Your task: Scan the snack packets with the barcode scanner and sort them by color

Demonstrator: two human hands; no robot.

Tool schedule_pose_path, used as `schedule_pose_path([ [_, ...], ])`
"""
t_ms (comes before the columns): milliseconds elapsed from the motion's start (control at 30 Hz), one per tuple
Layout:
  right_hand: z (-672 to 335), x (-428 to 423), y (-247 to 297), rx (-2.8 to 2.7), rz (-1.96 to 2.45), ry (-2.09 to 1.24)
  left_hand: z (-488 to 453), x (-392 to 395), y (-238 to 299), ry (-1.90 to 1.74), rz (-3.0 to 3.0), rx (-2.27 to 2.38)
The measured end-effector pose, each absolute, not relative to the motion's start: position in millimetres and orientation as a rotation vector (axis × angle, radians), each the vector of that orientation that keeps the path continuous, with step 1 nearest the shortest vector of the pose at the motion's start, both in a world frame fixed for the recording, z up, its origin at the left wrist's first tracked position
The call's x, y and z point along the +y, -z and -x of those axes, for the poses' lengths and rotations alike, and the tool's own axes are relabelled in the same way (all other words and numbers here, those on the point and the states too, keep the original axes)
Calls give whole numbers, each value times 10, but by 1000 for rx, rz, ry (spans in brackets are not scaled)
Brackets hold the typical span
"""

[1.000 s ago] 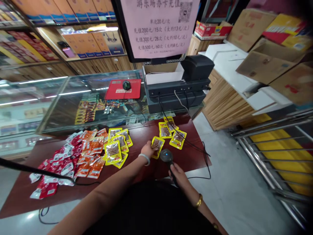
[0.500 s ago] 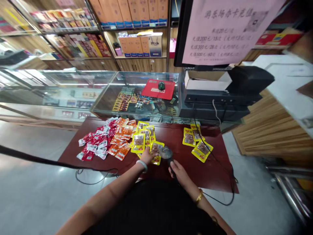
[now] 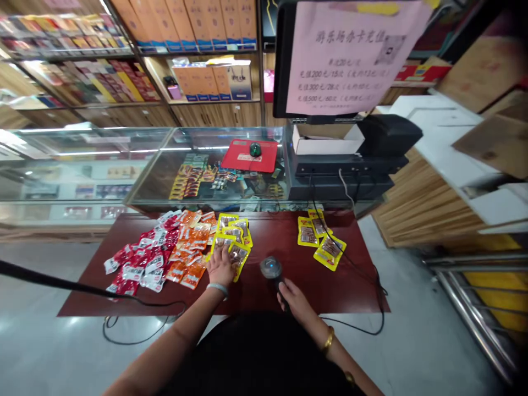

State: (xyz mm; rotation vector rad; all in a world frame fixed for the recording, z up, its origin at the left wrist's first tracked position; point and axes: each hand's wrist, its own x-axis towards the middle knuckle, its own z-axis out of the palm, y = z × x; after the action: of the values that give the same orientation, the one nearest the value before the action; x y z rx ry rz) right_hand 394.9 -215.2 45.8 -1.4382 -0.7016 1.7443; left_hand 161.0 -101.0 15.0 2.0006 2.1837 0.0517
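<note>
My right hand is wrapped round the handle of a dark barcode scanner, whose head has a small blue light and is over the brown tabletop. To its left, my left hand lies with fingers spread on the near packets of a pile of yellow snack packets. Orange snack packets lie left of that pile, and red-and-white snack packets further left. On the right side of the table rest several more yellow packets, apart from both hands.
Behind the table stands a glass display counter with a red mouse pad and a mouse on top. A monitor with a pink notice rises at the back right. Black cables cross the table's right side. A metal rail stands at the right.
My left hand has moved left, from a yellow packet beside the scanner onto the pile. That packet now lies against the pile. The scanner stays in my right hand, and the view has shifted.
</note>
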Motion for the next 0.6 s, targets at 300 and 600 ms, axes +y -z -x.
schedule_pose_path([
  [300,-4368,-2331,-365,-370,1494,-1612,-2847,-609,-90,-58,-2302,1452],
  [600,-4875,-2458,-326,-252,1468,-1448,-4333,-24,247,39,-1609,1597],
])
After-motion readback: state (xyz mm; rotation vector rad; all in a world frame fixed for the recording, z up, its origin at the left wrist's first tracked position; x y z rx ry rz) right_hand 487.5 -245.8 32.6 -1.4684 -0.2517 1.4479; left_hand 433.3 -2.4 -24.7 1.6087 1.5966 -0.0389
